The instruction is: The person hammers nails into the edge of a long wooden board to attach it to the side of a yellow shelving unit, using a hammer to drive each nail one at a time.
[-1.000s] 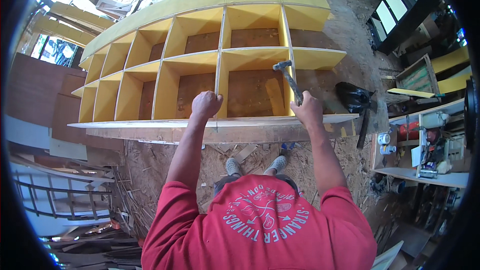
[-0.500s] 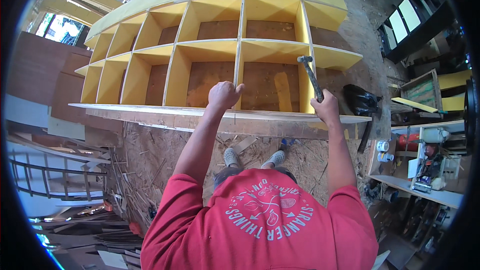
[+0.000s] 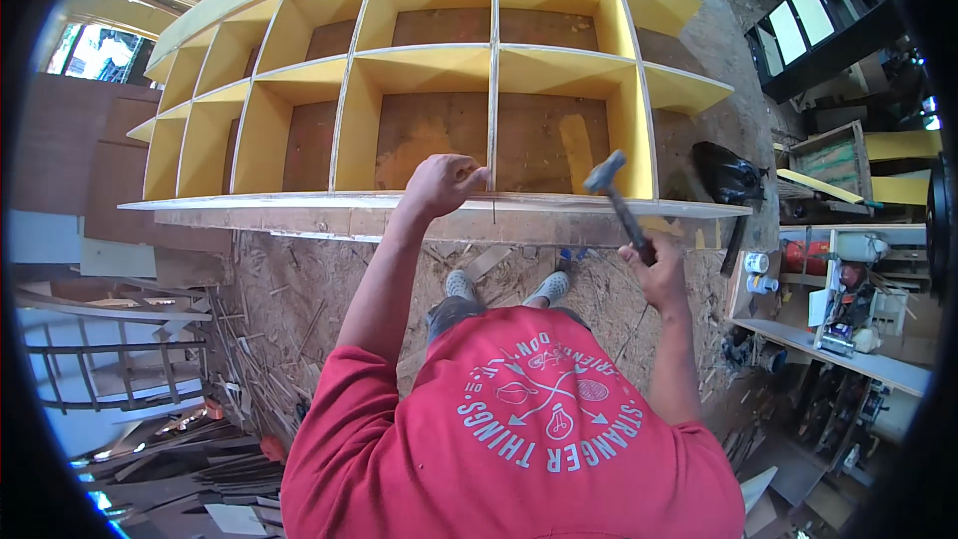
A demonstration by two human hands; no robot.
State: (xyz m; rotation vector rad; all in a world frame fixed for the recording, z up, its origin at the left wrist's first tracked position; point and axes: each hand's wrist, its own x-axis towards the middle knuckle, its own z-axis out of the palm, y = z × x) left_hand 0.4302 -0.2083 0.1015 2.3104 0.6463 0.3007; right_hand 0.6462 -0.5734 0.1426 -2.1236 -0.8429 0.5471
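In my right hand [image 3: 659, 274] I grip the handle of a hammer [image 3: 627, 212]. Its head is raised above the front part of a yellow shelf unit [image 3: 424, 68] that lies on its back. My left hand [image 3: 439, 185] is closed, thumb and forefinger together, over the unit's long front board [image 3: 379, 202]. It is beside the end of an upright divider [image 3: 494, 120]. Whatever those fingers may pinch is too small or hidden to make out.
The unit rests on a wooden worktable [image 3: 399, 228]. A black plastic bag [image 3: 726, 175] lies at its right end. Wood scraps and shavings cover the floor [image 3: 299, 289]. Shelves with tools and cans [image 3: 758, 274] stand to the right, stacked boards [image 3: 60, 150] to the left.
My right hand has drawn the hammer back toward me, its head coming down from over the compartments. My left hand stays near the divider's end. The view has shifted slightly.
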